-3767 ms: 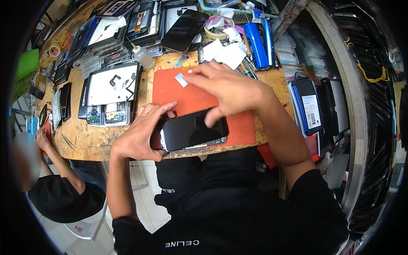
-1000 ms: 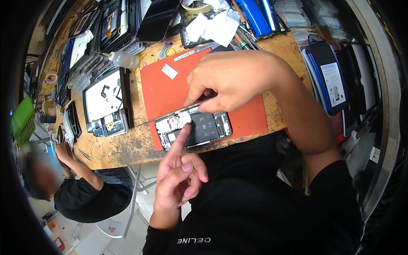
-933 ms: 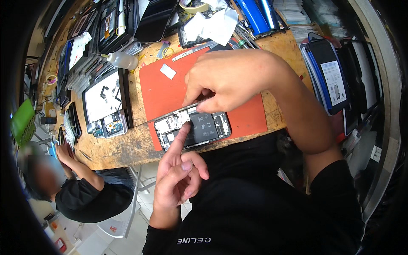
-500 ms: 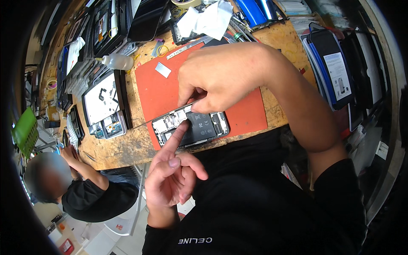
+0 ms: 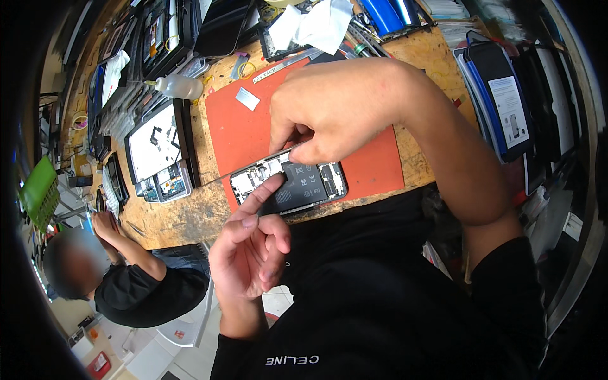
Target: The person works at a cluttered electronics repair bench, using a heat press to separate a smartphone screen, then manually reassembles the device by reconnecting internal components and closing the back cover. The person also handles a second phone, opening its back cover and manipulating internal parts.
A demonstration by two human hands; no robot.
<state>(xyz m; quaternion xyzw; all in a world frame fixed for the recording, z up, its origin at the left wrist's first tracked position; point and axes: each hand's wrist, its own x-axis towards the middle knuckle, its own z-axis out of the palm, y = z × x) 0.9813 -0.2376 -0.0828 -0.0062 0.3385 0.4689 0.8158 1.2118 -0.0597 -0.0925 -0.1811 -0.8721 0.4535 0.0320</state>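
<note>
An opened smartphone point(image 5: 310, 193) lies on the orange-red mat point(image 5: 237, 136), its black battery and pale internal parts showing. From the far side my right hand point(image 5: 335, 107) bends down over the phone's upper edge. Its thumb and fingers pinch a long thin metal tool point(image 5: 244, 169), whose shaft slants left past the phone's far edge; its exact kind is unclear. My left hand point(image 5: 250, 253) comes up from below, palm up. The index fingertip touches the phone near the battery's left part, while the other fingers are loosely bent and hold nothing.
A phone frame and a white board with small dark parts point(image 5: 155, 152) are left of the mat. A plastic bottle point(image 5: 179, 87), white tissue point(image 5: 316, 25) and blue phone backs point(image 5: 386, 16) stand behind. Stacked cases point(image 5: 500, 95) are at right. Another person point(image 5: 139, 285) sits at left.
My left hand's bent fingers have curled in slightly, and its index finger still rests on the phone. My right hand keeps its pinch. The whole view has shifted a little.
</note>
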